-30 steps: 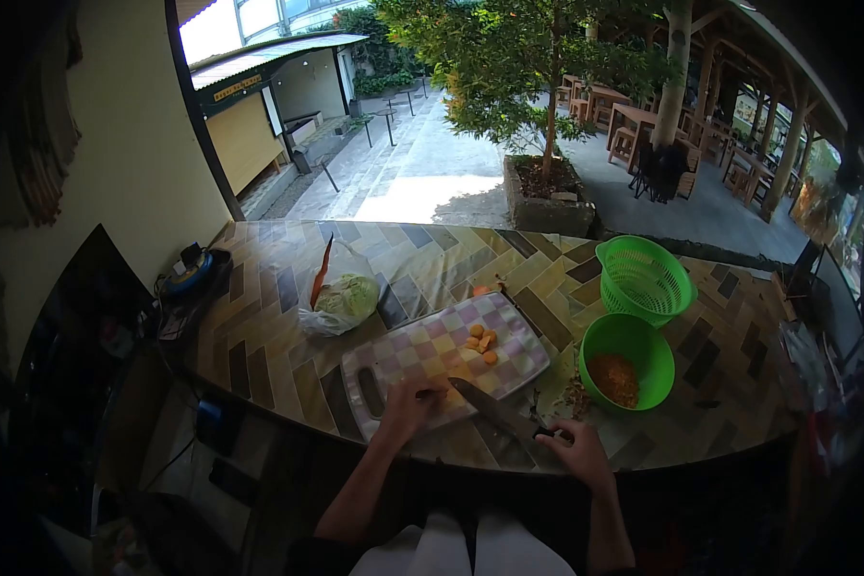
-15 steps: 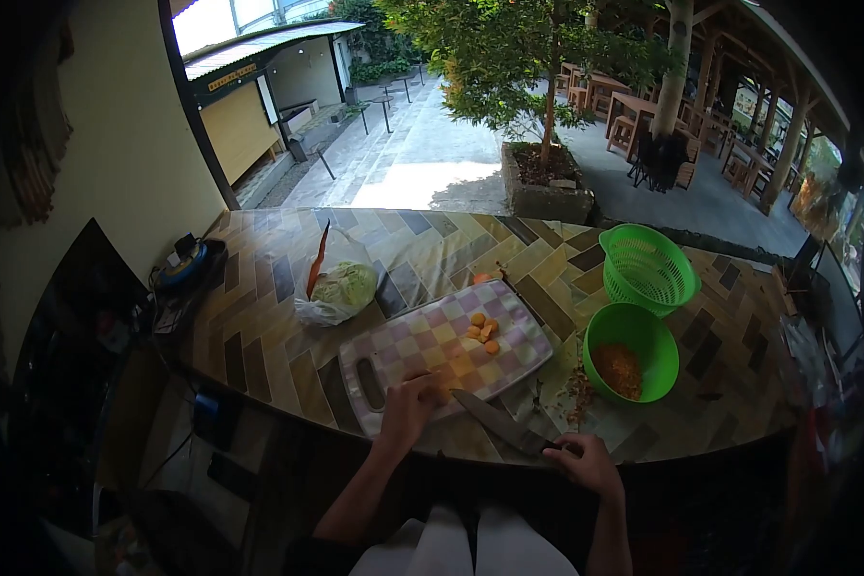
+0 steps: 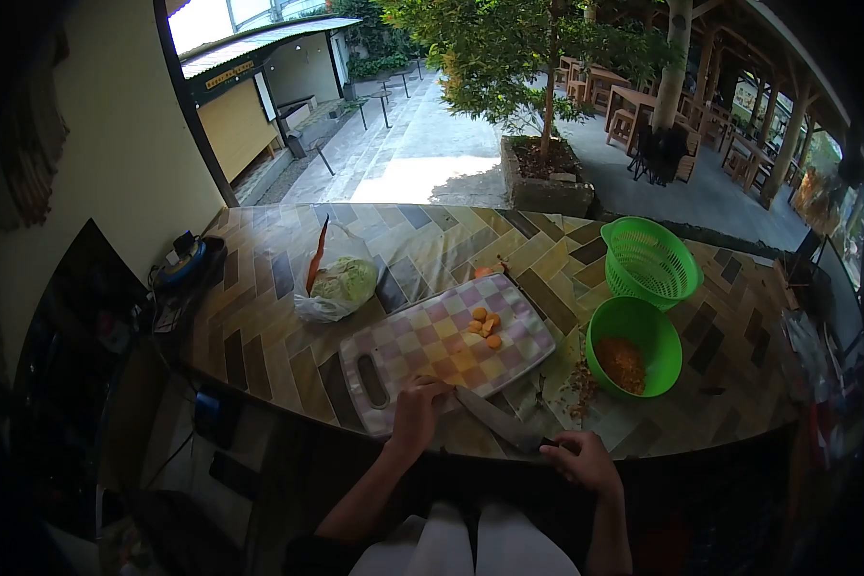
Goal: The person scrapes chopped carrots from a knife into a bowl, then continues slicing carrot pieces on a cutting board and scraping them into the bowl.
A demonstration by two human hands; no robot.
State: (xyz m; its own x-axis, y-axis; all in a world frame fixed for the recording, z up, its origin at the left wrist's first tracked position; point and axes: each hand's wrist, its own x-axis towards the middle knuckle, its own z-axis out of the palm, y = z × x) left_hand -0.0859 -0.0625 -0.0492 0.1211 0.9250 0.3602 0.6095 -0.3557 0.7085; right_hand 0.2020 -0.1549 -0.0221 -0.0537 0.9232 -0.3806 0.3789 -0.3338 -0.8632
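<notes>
One knife [image 3: 494, 419] in the right hand [image 3: 584, 463], grip curled round the handle, tip just by the left hand [image 3: 418, 411]. That one's grip is bunched at the board's [image 3: 408, 344] near edge, can't tell if it's got anything. Orange chunks [image 3: 489, 327] sit farther up, bowl [image 3: 660, 333] off right, colander [image 3: 648, 254] just behind.

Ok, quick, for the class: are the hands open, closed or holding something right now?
Left hand: at the rectangular pink-and-yellow checkered cutting board; open or closed cannot be told.
Right hand: closed, holding the long grey metal knife.
</notes>
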